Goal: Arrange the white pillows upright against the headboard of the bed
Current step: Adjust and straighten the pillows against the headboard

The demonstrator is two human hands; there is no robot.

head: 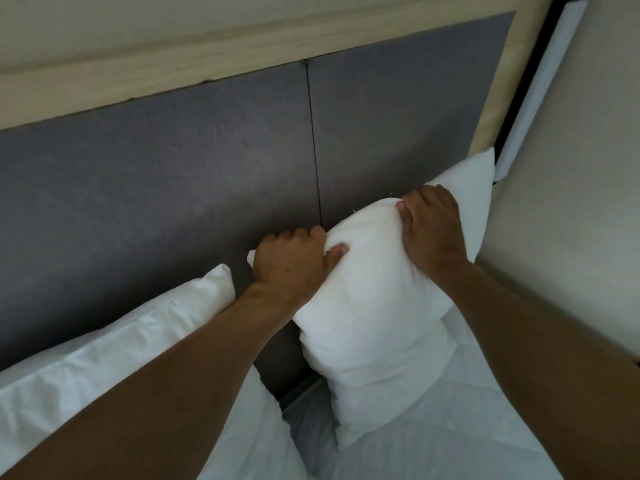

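White fabric fills the lower half of the view: a pillow (374, 306) stands on end on the bed (467, 427), its top edge leaning toward the grey padded headboard (173, 185). Both of the person's hands grip that top edge. The left hand (291, 265) is bunched around the pillow's upper left corner, its fingers (301, 235) curled over the back of the fabric and the thumb pressed into the front, so the fingers are clamped on the cloth. The right hand (433, 230) lies over the upper right part of the same pillow, fingers wrapped behind the edge and thumb pinching the front; it too is closed on the pillow. The cloth puckers between the two grips.

Behind the held pillow, a second white pillow (474, 188) shows its pointed corner, standing against the headboard near the right end of the bed. At the left, under the left forearm, a third white pillow (121, 348) lies at a slant with its upper corner touching the headboard. A dark gap separates this pillow from the held one at the foot of the headboard.

The headboard has two grey panels joined by a vertical seam and a pale wooden frame (242, 53) along its top and right side. Beige wall (571, 168) stands just beside the bed at the right.
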